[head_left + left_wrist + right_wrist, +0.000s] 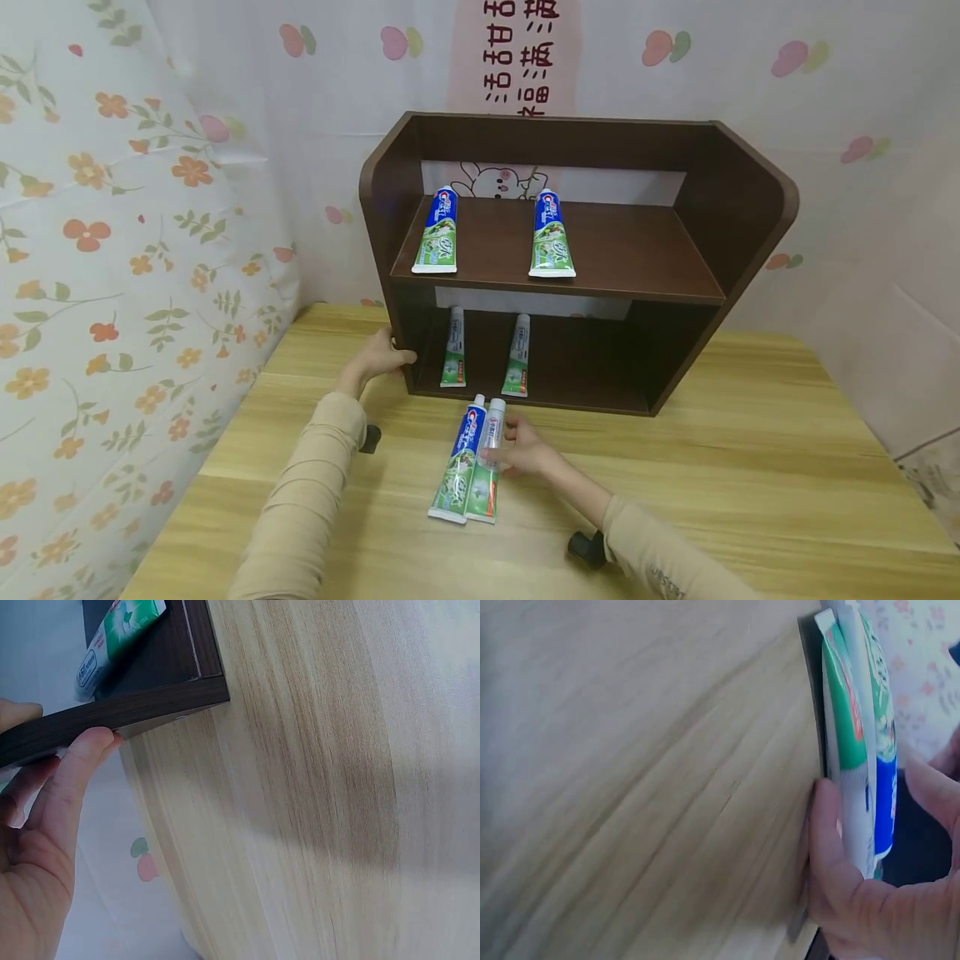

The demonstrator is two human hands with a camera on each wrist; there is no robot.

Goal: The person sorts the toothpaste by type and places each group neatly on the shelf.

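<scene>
Right hand [527, 450]: resting spread at grey tube [483, 483], nearer than left hand [377, 358]
Grey tube: lying leftward, long axis pointing toward shelf [622, 246]
Left hand: pinching shelf

A shelf [600, 291] on the table [750, 467], a cloth [315, 108] behind it.
On the upper board [622, 242], a first tube [437, 233] lies at the left and a second tube [552, 237] near the middle; on the lower board [585, 362], a third tube [454, 350] and a fourth tube [517, 354] lie roughly beneath them. Before the shelf, a fifth tube [460, 458] lies beside a sixth tube [486, 483] (the fifth on the left). The left hand [377, 357] is at the shelf's left side, the right hand [527, 450] at the sixth tube's right.
</scene>
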